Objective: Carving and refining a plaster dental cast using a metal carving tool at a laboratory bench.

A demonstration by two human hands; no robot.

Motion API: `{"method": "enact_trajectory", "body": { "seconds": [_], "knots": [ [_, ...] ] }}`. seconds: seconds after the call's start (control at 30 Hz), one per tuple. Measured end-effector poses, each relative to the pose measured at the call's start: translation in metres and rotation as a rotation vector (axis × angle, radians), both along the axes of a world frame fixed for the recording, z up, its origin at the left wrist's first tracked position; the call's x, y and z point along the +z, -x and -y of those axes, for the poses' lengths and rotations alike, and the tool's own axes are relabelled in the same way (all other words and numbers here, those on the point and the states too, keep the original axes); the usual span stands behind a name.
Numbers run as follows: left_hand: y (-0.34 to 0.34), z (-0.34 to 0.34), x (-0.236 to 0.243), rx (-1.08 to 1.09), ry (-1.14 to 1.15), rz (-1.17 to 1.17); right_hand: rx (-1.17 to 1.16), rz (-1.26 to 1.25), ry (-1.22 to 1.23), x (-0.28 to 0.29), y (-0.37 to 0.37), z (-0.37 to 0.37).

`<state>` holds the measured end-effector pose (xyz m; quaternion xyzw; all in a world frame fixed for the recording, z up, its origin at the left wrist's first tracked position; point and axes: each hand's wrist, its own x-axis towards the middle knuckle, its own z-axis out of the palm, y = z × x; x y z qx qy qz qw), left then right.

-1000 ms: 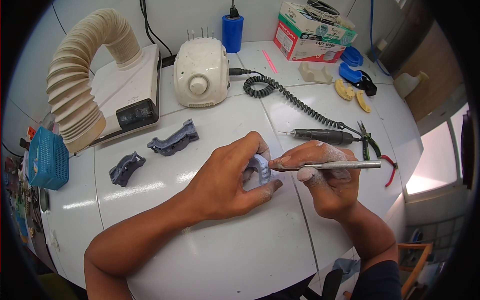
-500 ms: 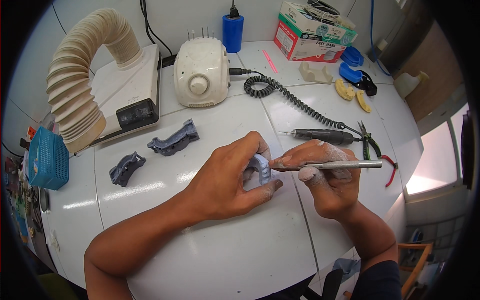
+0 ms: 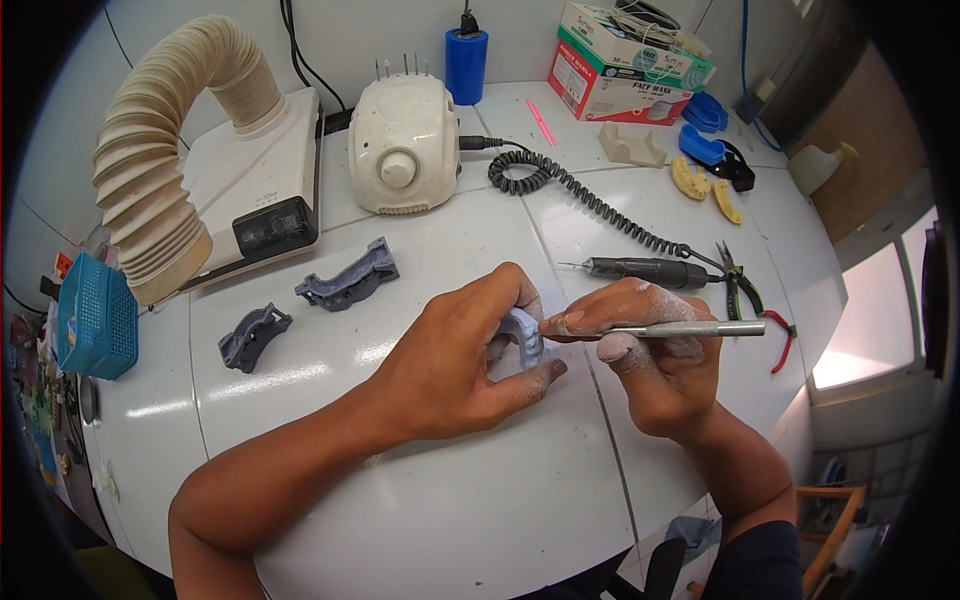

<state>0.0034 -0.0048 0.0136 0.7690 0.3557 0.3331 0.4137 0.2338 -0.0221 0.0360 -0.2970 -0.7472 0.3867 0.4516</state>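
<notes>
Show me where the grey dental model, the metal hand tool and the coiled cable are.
grey dental model (image 3: 524,338), head view, its arch between the fingers.
metal hand tool (image 3: 690,328), head view, middle of its handle.
coiled cable (image 3: 590,205), head view, mid coil.

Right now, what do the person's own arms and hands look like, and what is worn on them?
Both hands are bare, no gloves. The left hand has a bare forearm; the right hand is dusted with white powder on its fingers, and a dark sleeve covers that arm's upper part.

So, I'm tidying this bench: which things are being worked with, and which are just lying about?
In use:
left hand
grey curved part
right hand
metal hand tool

Lying about:
two grey parts
corded handpiece
pliers
blue basket
</notes>
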Motion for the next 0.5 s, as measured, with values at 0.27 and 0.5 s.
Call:
{"method": "enact_trajectory", "body": {
  "seconds": [0.27,0.5],
  "knots": [
    [-0.0005,0.0007,0.0018,-0.003,-0.004,-0.007,0.003,-0.093,0.017,-0.0045,0.0013,0.0007],
    [-0.0004,0.0001,0.0006,-0.004,-0.003,0.0,-0.002,-0.03,0.035,-0.0005,0.001,0.0018]
  ]
}}
